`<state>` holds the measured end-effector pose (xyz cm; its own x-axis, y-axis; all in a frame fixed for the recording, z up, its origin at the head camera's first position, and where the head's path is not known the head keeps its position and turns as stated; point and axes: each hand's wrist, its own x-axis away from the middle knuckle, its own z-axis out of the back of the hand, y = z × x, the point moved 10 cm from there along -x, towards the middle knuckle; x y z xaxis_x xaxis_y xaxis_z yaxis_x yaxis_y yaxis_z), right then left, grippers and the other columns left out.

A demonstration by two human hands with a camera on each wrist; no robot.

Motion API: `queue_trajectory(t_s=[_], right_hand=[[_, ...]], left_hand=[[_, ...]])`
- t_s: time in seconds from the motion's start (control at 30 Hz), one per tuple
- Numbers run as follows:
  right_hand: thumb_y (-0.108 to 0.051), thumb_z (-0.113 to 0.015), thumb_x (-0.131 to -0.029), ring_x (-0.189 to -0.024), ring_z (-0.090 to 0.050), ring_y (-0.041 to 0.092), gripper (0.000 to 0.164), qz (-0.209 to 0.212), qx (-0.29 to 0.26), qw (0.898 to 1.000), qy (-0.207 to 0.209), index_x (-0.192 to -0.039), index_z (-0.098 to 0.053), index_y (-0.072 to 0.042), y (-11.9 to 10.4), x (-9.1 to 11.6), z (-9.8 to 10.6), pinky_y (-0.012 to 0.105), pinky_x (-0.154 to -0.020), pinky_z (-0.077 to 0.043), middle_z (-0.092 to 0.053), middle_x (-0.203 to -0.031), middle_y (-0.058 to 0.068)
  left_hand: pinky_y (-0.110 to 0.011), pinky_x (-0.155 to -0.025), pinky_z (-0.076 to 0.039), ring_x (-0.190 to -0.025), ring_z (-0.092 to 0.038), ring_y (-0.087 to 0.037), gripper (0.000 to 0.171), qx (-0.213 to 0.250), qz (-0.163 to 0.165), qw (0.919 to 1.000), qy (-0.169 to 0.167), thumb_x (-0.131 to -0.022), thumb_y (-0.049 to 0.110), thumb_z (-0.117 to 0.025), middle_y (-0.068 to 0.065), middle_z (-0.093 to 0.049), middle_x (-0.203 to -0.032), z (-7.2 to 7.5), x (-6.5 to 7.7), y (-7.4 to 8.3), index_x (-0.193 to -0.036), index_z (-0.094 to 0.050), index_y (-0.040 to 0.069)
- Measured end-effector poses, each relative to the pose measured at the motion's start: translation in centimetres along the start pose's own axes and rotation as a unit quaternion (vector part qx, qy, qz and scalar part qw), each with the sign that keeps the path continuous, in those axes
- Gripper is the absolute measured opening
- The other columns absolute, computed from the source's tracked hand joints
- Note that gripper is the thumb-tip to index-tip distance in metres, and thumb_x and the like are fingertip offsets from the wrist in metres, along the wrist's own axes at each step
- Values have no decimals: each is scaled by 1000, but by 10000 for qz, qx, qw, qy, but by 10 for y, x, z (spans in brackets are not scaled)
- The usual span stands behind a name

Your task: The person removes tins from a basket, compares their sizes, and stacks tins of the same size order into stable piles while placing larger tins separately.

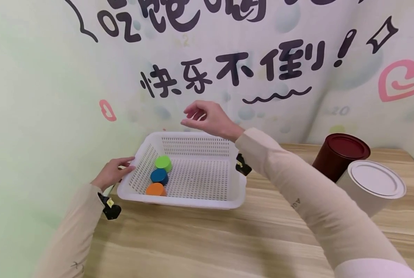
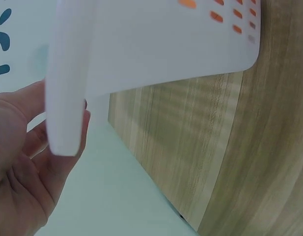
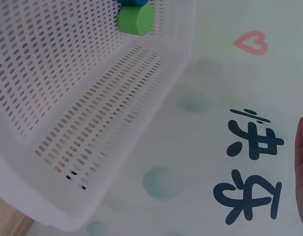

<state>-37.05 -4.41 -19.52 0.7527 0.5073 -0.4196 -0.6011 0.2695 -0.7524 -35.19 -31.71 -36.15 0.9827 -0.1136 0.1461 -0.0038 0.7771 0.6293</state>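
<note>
A white plastic basket (image 1: 200, 203) with perforated walls and floor stands on the wooden table. Along its left side inside lie a green round block (image 1: 163, 163), a blue round block (image 1: 159, 176) and an orange round block (image 1: 156, 190) in a row. My left hand (image 1: 113, 172) holds the basket's left rim; the left wrist view has the thumb and fingers on either side of the rim (image 2: 68, 98). Above the basket's back edge my right hand (image 1: 212, 119) hovers, fingers loosely bent, holding nothing visible. Only a sliver of that hand (image 3: 302, 167) shows in the right wrist view.
To the right stand a dark red lidded can (image 1: 342, 154) and a white lidded can (image 1: 373, 185), partly behind my right forearm. A wall covering (image 1: 151, 112) with black writing rises behind the table (image 1: 193, 239).
</note>
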Motion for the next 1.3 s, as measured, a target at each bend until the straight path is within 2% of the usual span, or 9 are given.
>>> queue_trajectory(t_s=[0.23,0.53,0.73,0.9,1.1,1.3], right_hand=[[-22,-70,-76,-81,-57,10,38,-77,-67,9999,-10,-108,-58,-5,16,-23,-23,21,-73,-47,-60,-95,2],[-22,-69,-77,-91,-55,10,52,-588,-294,9974,-310,-123,-49,-9,42,-46,-55,21,-77,-45,-57,-110,3],[-30,-70,-76,-98,-53,12,67,-1071,-276,9930,-419,-133,-37,-16,67,-47,-78,24,-79,-46,-52,-119,3],[-34,-70,-75,-105,-51,16,74,-1346,-138,9894,-528,-136,-32,-17,85,-45,-98,26,-82,-45,-48,-125,5],[-37,-68,-75,-112,-46,18,75,-1578,315,9825,-936,-137,-31,-18,107,-42,-130,29,-86,-43,-43,-130,5],[-36,-67,-77,-116,-43,20,72,-1760,675,9728,-1345,-137,-33,-14,127,-32,-163,31,-91,-39,-41,-133,6]], left_hand=[[-30,-65,-50,-79,-53,-25,52,4,-244,9997,-39,-91,18,-50,-26,-44,-113,-1,1,3,-135,-30,-4],[-30,-67,-50,-81,-53,-25,54,44,-174,9998,-87,-91,21,-50,-26,-43,-115,-2,-4,2,-136,-30,-2],[-30,-66,-50,-80,-53,-24,54,55,-172,9998,-40,-91,21,-51,-26,-44,-114,-3,-2,-1,-135,-31,-1],[-29,-65,-50,-79,-53,-24,54,-59,-252,9997,12,-91,21,-51,-25,-45,-113,1,0,2,-135,-31,-2],[-28,-64,-50,-79,-52,-24,53,-117,-242,9996,61,-91,19,-51,-25,-45,-112,4,2,2,-135,-31,-2],[-27,-64,-48,-80,-51,-25,53,-106,-153,9998,40,-91,20,-51,-25,-45,-113,0,-1,0,-135,-31,-1]])
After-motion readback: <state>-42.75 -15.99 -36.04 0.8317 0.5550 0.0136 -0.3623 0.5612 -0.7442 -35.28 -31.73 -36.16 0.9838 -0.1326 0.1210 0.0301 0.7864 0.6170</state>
